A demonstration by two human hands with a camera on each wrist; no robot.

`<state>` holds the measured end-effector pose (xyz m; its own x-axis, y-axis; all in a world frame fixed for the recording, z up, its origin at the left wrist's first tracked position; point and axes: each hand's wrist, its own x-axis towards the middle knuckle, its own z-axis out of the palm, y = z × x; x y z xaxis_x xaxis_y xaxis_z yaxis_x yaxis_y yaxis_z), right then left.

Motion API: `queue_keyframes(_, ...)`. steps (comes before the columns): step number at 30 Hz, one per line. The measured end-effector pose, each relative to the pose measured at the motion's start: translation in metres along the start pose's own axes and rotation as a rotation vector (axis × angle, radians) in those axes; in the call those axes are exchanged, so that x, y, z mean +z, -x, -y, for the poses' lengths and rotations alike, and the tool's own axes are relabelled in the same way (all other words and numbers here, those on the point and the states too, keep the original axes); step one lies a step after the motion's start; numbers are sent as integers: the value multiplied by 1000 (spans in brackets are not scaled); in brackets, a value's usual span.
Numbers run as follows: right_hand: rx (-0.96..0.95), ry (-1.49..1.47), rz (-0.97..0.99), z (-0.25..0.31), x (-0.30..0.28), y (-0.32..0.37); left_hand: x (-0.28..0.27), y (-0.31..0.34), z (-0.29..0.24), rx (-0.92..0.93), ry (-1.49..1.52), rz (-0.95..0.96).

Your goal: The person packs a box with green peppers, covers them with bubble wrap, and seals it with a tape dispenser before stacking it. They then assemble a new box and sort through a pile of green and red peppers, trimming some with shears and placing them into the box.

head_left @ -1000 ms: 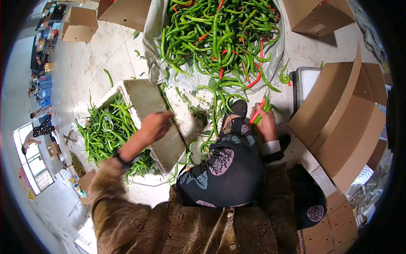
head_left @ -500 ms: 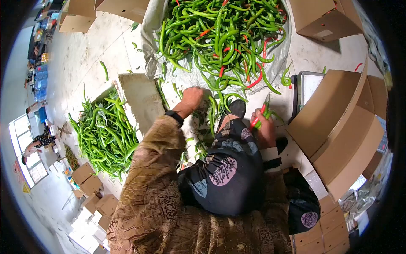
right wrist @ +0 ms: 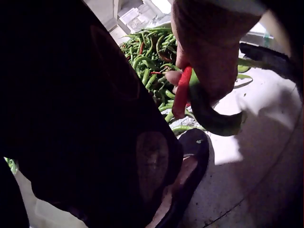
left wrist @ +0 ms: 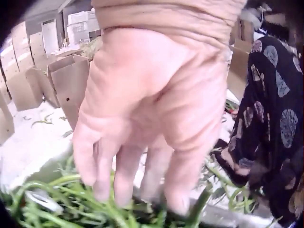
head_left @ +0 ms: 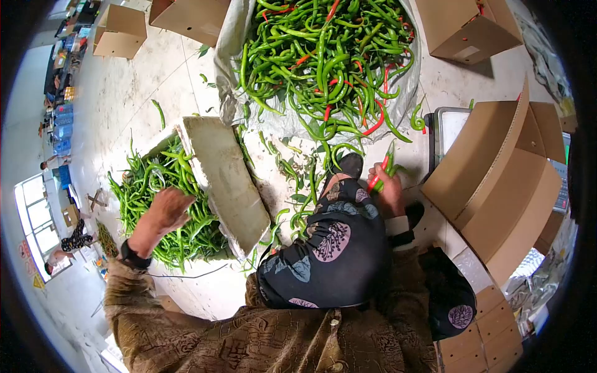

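My left hand [head_left: 163, 214] is over the foam box [head_left: 227, 180] filled with green peppers [head_left: 140, 194]. In the left wrist view the fingers of that hand [left wrist: 152, 99] point down, slightly spread, with their tips at the green peppers [left wrist: 71, 204]; nothing is seen held in them. Beside my knee, my right hand [head_left: 390, 194] holds a red pepper [head_left: 375, 178] together with green ones. The right wrist view shows the red pepper [right wrist: 182, 92] and a curved green pepper [right wrist: 213, 118] sticking out of that hand [right wrist: 209, 59].
A large pile of green and red peppers [head_left: 323, 68] lies on a pale plastic sheet [head_left: 229, 87] ahead. Loose peppers and leaves are scattered on the floor beside my foot [head_left: 350, 165]. Open cardboard boxes [head_left: 497, 180] stand at the right, next to a scale [head_left: 449, 127].
My left hand has gone from above the box's wall to the floor by the loose peppers, then back left over the box. My right hand has stayed near my knee, still holding its peppers.
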<state>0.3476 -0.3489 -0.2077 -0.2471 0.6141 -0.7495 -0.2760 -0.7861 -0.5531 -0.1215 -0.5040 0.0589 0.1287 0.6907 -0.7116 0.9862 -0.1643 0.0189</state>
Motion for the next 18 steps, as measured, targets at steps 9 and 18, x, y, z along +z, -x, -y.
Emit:
queue_keyframes(9, -28, 53, -64, 13, 15, 24, 77, -348, -173, -97, 639, -833)
queue_keyframes(18, -18, -161, -101, 20, 9, 18, 10, -302, -188, -119, 1575, -624)
